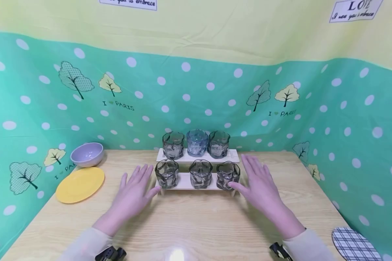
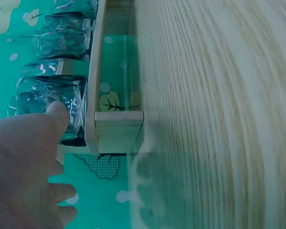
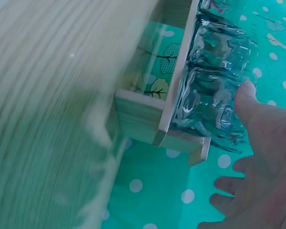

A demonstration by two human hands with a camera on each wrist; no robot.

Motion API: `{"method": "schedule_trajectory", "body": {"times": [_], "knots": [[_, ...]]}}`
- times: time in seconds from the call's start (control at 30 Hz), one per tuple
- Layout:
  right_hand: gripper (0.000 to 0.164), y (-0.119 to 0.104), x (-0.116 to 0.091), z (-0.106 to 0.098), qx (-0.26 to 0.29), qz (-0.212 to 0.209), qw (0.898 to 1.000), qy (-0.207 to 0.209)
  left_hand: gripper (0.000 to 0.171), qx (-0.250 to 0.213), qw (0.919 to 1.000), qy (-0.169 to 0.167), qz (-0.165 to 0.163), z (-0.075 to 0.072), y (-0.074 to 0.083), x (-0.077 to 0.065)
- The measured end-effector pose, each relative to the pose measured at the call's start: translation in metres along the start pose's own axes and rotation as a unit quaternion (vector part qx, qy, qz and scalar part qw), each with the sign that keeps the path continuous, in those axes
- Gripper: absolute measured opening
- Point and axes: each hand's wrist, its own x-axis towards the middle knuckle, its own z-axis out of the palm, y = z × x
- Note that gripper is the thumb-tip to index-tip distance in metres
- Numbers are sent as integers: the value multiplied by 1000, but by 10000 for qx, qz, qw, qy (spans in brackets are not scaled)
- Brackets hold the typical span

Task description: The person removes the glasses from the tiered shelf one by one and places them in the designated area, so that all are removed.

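Observation:
A two-step wooden rack (image 1: 184, 182) stands in the middle of the table. Three smoky grey tumblers sit on its front step: a left one (image 1: 167, 174), a middle one (image 1: 200, 174) and a right one (image 1: 228, 176). On the back step a bluish tumbler (image 1: 197, 143) stands between two grey ones. My left hand (image 1: 130, 197) is left of the rack, fingers extended, its thumb by the front-left tumbler (image 2: 52, 93). To the right, my right hand (image 1: 262, 188) has spread fingers, with the thumb overlapping the front-right tumbler (image 3: 200, 102); contact is unclear for both.
A purple bowl (image 1: 87, 155) and a yellow plate (image 1: 80, 185) lie at the table's left side. A checked round mat (image 1: 356, 244) is at the front right edge. Green dotted cloth (image 1: 209, 98) hangs behind and along both sides.

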Motion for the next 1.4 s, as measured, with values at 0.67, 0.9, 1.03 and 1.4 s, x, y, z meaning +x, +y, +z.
{"method": "schedule_trajectory", "body": {"times": [0.67,0.9,1.03,1.4], "knots": [[115,-15,5,12,1104,491,9925,-181,89,-807,9966,-20,-146,27,5,-2],[113,-16,7,14,1520,620,9861,-267,84,-1210,9924,192,-86,32,7,-1],[111,-17,8,16,1888,620,9794,-348,86,-1328,9909,197,-98,34,7,0],[114,-14,12,31,2670,718,9608,-207,87,-1750,9840,328,-86,43,6,0]]}}
